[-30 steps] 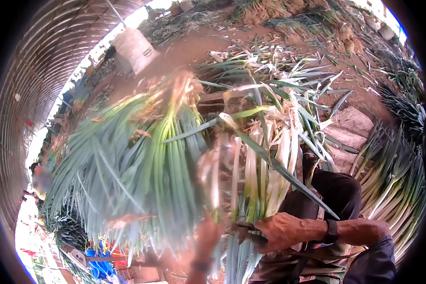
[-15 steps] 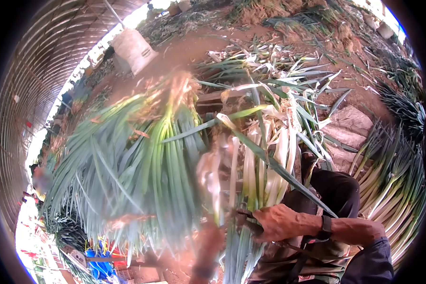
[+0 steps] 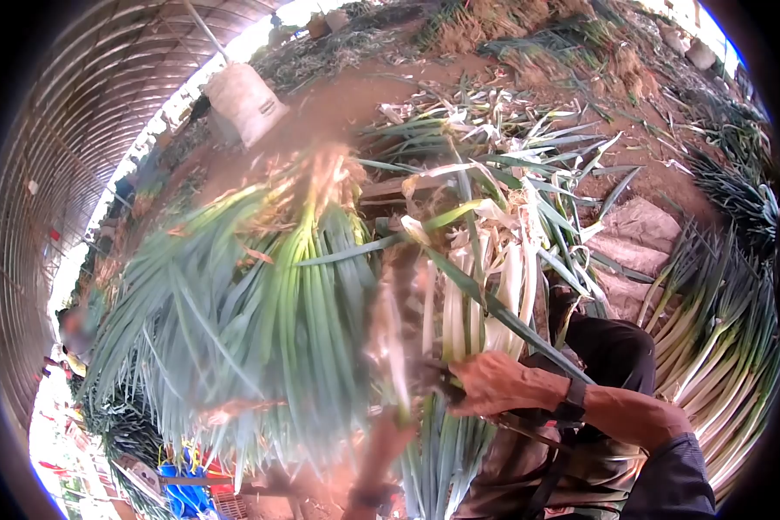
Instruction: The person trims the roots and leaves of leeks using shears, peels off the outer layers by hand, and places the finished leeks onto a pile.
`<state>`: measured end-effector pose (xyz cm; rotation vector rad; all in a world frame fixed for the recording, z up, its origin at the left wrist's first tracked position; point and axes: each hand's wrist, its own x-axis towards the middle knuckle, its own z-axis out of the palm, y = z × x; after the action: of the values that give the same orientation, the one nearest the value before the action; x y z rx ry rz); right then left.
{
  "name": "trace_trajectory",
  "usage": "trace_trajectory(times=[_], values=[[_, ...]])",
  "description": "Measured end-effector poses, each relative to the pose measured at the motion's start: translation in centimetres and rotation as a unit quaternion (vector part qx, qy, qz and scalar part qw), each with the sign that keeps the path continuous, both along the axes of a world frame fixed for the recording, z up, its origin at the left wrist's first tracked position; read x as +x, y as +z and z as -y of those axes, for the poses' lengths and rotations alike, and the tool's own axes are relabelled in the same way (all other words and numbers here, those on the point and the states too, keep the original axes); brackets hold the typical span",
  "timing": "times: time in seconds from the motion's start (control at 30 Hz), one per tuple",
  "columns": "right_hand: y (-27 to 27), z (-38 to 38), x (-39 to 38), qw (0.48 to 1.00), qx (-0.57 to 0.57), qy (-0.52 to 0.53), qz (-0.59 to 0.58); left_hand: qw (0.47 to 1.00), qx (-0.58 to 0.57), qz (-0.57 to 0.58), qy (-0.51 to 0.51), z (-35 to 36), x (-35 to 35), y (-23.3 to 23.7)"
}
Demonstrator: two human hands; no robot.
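Note:
My left hand [image 3: 392,431], smeared by motion, is low in the middle, closed around the green part of a green onion [image 3: 393,351] whose pale stem points up. Close by on the right, my right hand [image 3: 494,386] has its fingers curled round a dark object [image 3: 435,380], too blurred to name; a dark band circles that wrist. Behind both hands lies a bunch of green onions with white stems [image 3: 513,277], its leaves hanging down below. A big heap of green onions [image 3: 260,303] spreads leafy side down on the left.
More green onions [image 3: 719,347] lie in a row at the right, beside pale sacking [image 3: 637,234]. A full white sack [image 3: 244,102] stands at the back left. Loose leaves [image 3: 494,121] litter the soil. A blue container [image 3: 185,492] is at lower left.
My right hand has shifted slightly left and up with the dark object. My left hand stays low in the middle, with more of its forearm showing.

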<state>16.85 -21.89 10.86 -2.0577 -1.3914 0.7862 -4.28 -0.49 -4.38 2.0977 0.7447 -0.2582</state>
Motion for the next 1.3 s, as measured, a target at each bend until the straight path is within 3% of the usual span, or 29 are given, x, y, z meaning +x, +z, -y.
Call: trace_trajectory(times=[0.1, 0.13, 0.3, 0.37, 0.4, 0.5, 0.57, 0.63, 0.7, 0.73, 0.83, 0.97, 1.03, 1.1, 1.13, 1.17, 1.3], values=[[-1.0, 1.3, -0.4, 0.999, -0.015, 0.042, -0.016, 0.996, -0.036, -0.024, 0.077, 0.4, 2.9, 2.0], [-0.8, 1.5, -0.4, 0.999, -0.018, 0.046, -0.006, 0.999, -0.001, -0.031, 0.033, -0.4, 3.6, 1.8], [-1.0, 2.2, 0.1, 0.997, -0.054, -0.023, 0.052, 0.968, -0.191, 0.102, 0.126, -0.3, 7.7, 1.4], [0.3, 2.9, 0.4, 0.995, -0.054, -0.049, 0.073, 0.957, -0.196, 0.157, 0.145, -0.4, 8.9, 0.0], [0.6, 3.6, 0.6, 0.994, -0.042, -0.058, 0.085, 0.964, -0.156, 0.191, 0.103, -0.8, 9.4, -0.6], [1.4, 5.7, 1.4, 0.991, -0.050, -0.091, 0.083, 0.974, -0.147, 0.152, 0.077, -0.5, 9.4, -1.5], [1.7, 6.6, 1.8, 0.987, -0.078, -0.115, 0.086, 0.959, -0.172, 0.210, 0.078, -0.6, 9.0, -4.4], [1.1, 7.7, 1.9, 0.983, -0.076, -0.138, 0.096, 0.974, -0.076, 0.201, 0.076, 0.2, 9.2, -5.0], [0.8, 8.2, 2.3, 0.979, -0.103, -0.151, 0.091, 0.981, 0.142, 0.119, 0.064, 1.4, 9.9, -5.0], [1.3, 8.4, 2.1, 0.980, -0.068, -0.155, 0.104, 0.983, 0.129, 0.123, 0.052, 1.7, 10.0, -4.5], [1.0, 8.6, 2.2, 0.978, -0.107, -0.157, 0.091, 0.985, 0.087, 0.146, 0.023, 2.2, 9.4, -4.0], [2.0, 8.5, 0.9, 0.994, -0.048, -0.093, 0.019, 0.976, 0.018, 0.214, 0.024, 0.6, 7.8, -9.6], [1.8, 8.7, 0.4, 0.995, -0.073, -0.046, -0.052, 0.980, -0.051, 0.188, 0.045, 0.2, 7.9, -8.0], [1.6, 9.0, -0.3, 0.997, -0.051, -0.026, -0.060, 0.981, -0.149, 0.099, 0.078, 0.7, 8.7, 1.8], [1.8, 9.1, -0.7, 0.996, -0.067, -0.016, -0.060, 0.983, -0.136, 0.109, 0.065, -0.2, 8.5, 3.1], [2.0, 9.0, -0.9, 0.995, -0.082, -0.006, -0.060, 0.966, -0.190, 0.140, 0.103, 1.0, 8.7, 7.7], [2.5, 8.8, -1.3, 0.997, -0.057, 0.005, -0.042, 0.969, -0.220, 0.089, 0.074, -1.6, 9.3, 9.9]])
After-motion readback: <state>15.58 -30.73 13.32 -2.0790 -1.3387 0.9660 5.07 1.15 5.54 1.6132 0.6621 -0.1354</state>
